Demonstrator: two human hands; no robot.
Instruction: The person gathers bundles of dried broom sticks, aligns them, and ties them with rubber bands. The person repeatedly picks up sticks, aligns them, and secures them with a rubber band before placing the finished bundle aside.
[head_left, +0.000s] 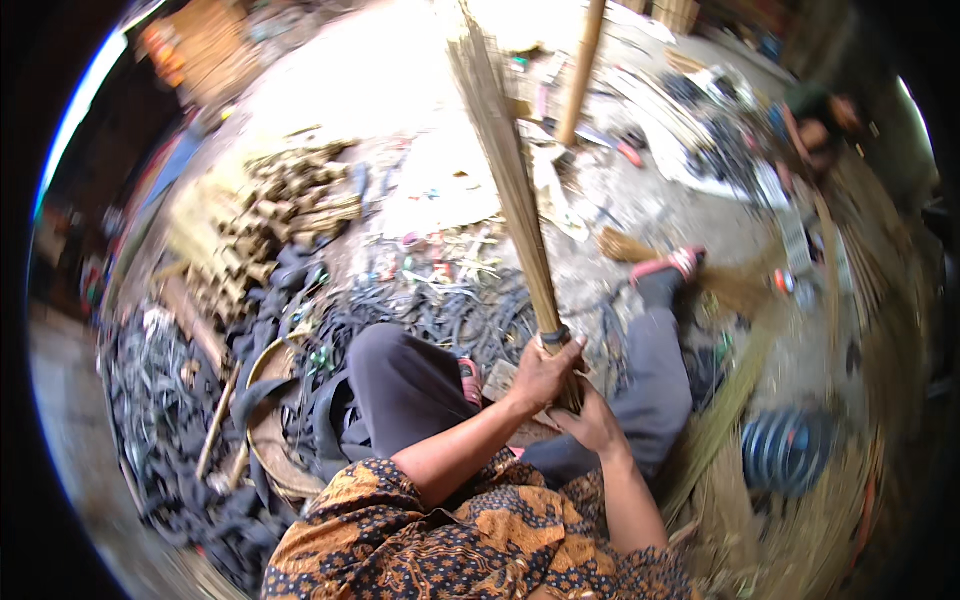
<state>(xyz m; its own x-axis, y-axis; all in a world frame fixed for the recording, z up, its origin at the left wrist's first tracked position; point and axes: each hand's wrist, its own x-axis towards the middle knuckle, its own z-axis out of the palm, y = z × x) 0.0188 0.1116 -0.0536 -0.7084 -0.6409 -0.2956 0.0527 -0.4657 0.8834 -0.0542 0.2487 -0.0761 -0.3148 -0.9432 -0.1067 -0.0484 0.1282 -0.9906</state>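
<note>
I sit on the ground with a long bundle of thin brown broom sticks [505,160] standing upright before me. A dark band [553,337] ties it near its lower end. My left hand [545,372] grips the bundle just under that band. My right hand [593,420] is closed around the bundle's base, right below the left hand. My knees in dark grey trousers [400,385] flank the bundle.
Black rubber strips [470,315] lie heaped in front and to my left. Cut bamboo pieces [270,215] are piled at the left. A wooden post [580,70] stands ahead. Loose broom fibres [730,400] and a blue coil [785,450] lie right. Another person [815,120] sits far right.
</note>
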